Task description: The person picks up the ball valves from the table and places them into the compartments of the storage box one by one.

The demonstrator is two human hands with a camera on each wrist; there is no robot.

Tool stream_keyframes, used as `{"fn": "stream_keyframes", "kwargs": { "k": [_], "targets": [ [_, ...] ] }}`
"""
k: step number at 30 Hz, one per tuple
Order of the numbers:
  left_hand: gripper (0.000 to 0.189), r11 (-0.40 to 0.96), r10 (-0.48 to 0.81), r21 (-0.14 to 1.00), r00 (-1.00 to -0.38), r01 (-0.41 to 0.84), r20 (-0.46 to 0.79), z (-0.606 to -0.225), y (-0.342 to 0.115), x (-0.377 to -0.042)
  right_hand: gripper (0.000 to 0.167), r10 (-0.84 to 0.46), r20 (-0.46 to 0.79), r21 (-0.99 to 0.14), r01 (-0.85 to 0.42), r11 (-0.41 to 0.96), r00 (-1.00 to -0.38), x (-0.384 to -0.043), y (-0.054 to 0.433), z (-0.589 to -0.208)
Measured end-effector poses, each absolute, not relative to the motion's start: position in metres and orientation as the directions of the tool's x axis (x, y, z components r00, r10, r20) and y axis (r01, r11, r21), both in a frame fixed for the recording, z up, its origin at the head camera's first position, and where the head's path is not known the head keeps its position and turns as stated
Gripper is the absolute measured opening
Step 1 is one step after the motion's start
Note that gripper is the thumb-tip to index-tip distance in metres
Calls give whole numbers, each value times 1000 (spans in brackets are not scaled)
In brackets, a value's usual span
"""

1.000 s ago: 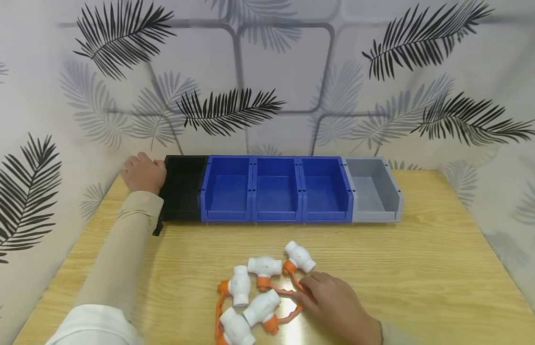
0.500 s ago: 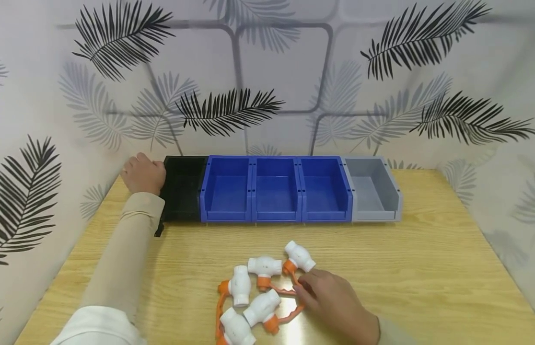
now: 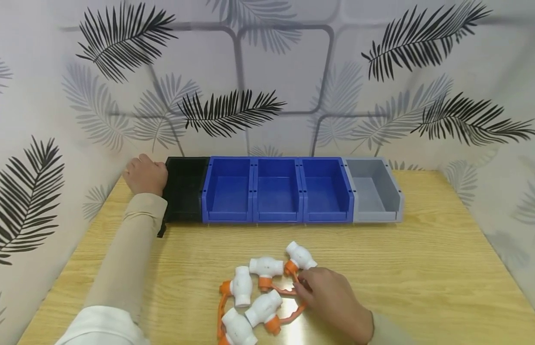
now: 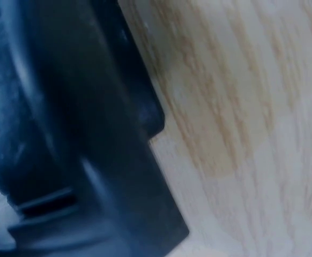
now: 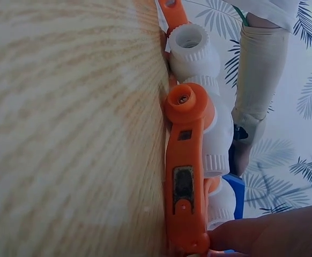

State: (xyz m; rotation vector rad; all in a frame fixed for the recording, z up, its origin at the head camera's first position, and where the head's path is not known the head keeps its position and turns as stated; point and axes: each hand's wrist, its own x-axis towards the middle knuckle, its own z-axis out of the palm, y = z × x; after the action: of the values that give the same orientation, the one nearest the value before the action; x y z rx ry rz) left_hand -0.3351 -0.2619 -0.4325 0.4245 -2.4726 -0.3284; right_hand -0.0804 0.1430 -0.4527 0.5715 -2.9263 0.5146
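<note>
Several white ball valves with orange lever handles lie in a cluster on the table. My right hand (image 3: 332,299) is at the right of this group, its thumb and index finger curled about the handle of the farthest ball valve (image 3: 301,256). In the right wrist view, a finger touches the end of a nearer valve's orange handle (image 5: 185,187). Far to the left, my left hand (image 3: 145,175) rests against the back left side of a black bin (image 3: 185,189). Its fingertips are hidden, so its hold on the bin cannot be made out. The bin's side (image 4: 108,134) fills much of the left wrist view.
Joined in a row to the right of the black bin stand three blue bins (image 3: 276,216) and a grey bin (image 3: 377,216). The wooden table (image 3: 440,268) ends at a leaf-patterned wall covering (image 3: 284,134) behind the bins.
The right hand's fingers have drawn slightly closer together and the hand has shifted a little at the valve handles. The valves stay in place. My left hand has not visibly moved.
</note>
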Motion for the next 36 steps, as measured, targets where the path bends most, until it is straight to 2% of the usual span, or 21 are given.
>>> {"fn": "stream_keyframes", "kwargs": {
  "k": [11,22,30,36],
  "targets": [
    [33,902,-390,345,-831,-259,397,-431,-265,-335,12,-321,178,-296,-362,884,-930,-80,151,-450],
    [33,897,-397,361,-823,-255,407,-428,-262,-333,7,-299,198,-350,-352,868,-934,-86,165,-451],
    [35,894,-409,358,-817,-269,406,-429,-262,-334,6,-256,141,-532,-291,795,-956,-93,172,-447],
    [35,892,-413,361,-816,-273,404,-428,-261,-334,15,-281,82,-638,-267,722,-956,-100,179,-450]
  ]
}}
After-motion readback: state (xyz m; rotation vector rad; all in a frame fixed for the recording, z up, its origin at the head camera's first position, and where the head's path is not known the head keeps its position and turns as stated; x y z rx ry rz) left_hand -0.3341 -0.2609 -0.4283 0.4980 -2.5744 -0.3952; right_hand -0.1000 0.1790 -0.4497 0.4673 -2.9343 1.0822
